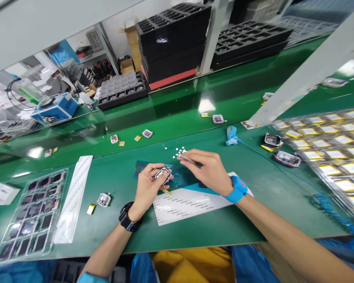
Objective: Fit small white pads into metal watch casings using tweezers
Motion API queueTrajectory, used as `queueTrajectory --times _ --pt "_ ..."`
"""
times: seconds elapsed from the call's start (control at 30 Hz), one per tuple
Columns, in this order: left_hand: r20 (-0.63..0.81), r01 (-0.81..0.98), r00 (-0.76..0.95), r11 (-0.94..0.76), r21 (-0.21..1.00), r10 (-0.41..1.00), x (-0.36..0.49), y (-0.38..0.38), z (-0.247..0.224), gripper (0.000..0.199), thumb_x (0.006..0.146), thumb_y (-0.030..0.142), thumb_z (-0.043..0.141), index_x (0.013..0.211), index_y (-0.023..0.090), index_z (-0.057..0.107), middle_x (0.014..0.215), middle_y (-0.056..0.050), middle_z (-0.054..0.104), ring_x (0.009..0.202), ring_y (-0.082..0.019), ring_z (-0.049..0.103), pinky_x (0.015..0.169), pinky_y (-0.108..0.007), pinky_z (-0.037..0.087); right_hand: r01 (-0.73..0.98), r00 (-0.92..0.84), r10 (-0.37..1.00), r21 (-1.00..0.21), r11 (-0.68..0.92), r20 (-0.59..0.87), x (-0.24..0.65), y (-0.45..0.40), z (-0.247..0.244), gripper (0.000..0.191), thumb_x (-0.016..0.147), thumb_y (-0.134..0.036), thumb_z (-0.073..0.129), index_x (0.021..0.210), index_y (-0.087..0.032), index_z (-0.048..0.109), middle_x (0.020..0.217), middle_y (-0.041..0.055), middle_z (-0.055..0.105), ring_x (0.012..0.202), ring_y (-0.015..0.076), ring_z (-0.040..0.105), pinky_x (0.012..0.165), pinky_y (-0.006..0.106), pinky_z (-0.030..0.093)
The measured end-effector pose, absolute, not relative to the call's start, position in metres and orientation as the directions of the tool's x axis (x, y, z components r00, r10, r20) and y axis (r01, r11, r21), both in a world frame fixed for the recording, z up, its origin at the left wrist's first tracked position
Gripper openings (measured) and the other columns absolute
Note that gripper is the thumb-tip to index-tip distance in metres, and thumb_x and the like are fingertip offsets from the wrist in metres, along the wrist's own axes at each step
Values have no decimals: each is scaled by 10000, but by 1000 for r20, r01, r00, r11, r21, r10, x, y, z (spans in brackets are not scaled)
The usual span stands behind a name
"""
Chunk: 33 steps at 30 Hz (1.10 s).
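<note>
My left hand (147, 184) is closed around a small watch case (163, 175), its open side up and my thumb over the inside. A thin yellow battery (167, 191) hangs below it. With its fingertips pinched on grey tweezers (186, 158), my right hand (209, 169) is held over the mat, the tips beside a scatter of tiny white pieces (179, 151). Whether the tips grip a piece is too small to tell. Under my hands lie a printed white sheet (177, 206) and a teal film (179, 181).
Left are a clear tray of dark screens (26, 220), a white strip (73, 200) and another case (104, 199) with its battery. A battery tray (327, 137), two cases and a blue coiled cord (327, 204) lie right. A slanted white post (306, 74) rises behind.
</note>
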State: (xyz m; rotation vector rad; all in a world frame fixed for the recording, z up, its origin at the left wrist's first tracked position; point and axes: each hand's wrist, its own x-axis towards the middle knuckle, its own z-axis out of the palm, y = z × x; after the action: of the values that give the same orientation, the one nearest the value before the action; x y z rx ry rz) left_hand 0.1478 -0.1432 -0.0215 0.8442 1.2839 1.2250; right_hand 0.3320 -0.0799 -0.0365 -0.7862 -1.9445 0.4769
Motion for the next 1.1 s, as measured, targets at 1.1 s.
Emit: queueTrajectory --times 1.1 --pt "-127 -58 -84 122 991 988 155 -151 -37 285 675 260 795 876 161 620 778 -28 759 592 -130 693 516 -227 611 207 -429 652 -634 745 626 314 -107 -48 213 954 -176 552 950 -220 760 1024 76 746 895 205 718 804 357 616"
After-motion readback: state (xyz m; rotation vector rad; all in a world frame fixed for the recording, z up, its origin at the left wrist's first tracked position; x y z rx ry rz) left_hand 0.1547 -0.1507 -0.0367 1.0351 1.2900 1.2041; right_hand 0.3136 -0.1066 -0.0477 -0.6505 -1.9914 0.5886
